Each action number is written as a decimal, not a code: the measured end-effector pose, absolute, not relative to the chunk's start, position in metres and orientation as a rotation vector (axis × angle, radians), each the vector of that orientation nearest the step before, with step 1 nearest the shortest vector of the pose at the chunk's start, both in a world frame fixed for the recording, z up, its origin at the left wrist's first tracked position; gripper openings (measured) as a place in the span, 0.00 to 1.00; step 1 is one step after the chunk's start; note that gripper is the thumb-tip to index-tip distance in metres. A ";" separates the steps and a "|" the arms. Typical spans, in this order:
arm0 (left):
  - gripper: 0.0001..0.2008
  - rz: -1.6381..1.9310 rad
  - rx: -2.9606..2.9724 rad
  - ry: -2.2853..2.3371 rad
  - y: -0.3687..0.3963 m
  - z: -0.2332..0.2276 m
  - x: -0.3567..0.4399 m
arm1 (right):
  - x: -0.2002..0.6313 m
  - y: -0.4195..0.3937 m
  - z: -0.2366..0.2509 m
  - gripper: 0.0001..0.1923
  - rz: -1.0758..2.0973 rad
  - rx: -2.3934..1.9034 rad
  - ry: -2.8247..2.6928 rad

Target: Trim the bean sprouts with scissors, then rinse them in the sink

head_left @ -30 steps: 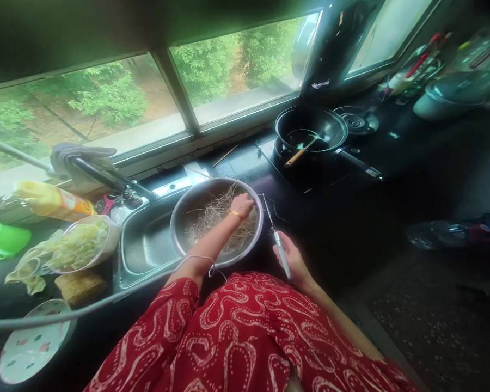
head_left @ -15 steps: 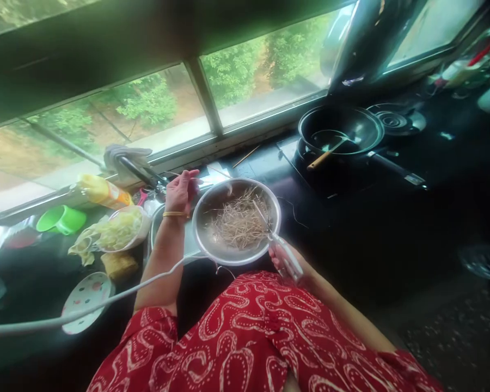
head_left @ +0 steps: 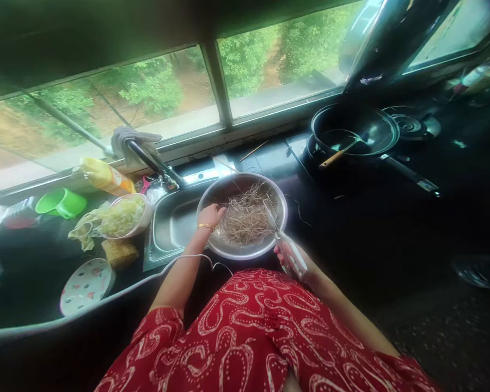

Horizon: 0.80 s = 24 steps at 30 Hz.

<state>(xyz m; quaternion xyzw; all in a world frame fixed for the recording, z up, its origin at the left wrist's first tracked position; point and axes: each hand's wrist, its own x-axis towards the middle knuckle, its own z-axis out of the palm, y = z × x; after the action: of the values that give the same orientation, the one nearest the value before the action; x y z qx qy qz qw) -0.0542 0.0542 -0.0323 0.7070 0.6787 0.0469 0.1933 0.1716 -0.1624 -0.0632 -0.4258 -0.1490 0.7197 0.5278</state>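
At the near edge of the desk, a steel bowl point(head_left: 228, 247) of dry stalks point(head_left: 247, 220) is touched at its left rim by the left hand point(head_left: 211, 216), fingers curled; scissors point(head_left: 283, 239) are gripped by the right hand point(head_left: 292, 260), blades over the stalks.

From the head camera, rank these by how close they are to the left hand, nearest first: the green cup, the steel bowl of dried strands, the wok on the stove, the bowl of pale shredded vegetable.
1. Steel bowl, touching the left hand at its near-left rim.
2. Bowl of pale shredded vegetable, left of the sink.
3. Green cup, farther left, near the window.
4. Wok, far right on the stove.
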 end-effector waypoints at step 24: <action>0.09 0.605 1.862 1.233 0.106 0.054 0.024 | 0.188 -0.191 -0.058 0.34 1.694 -0.935 -0.108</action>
<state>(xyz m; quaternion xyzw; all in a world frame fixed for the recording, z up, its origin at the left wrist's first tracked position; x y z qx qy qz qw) 0.0241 0.1056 0.0537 0.7367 0.4879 0.2395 0.4024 0.1881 -0.1914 -0.0577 -0.3978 -0.0460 0.7207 0.5659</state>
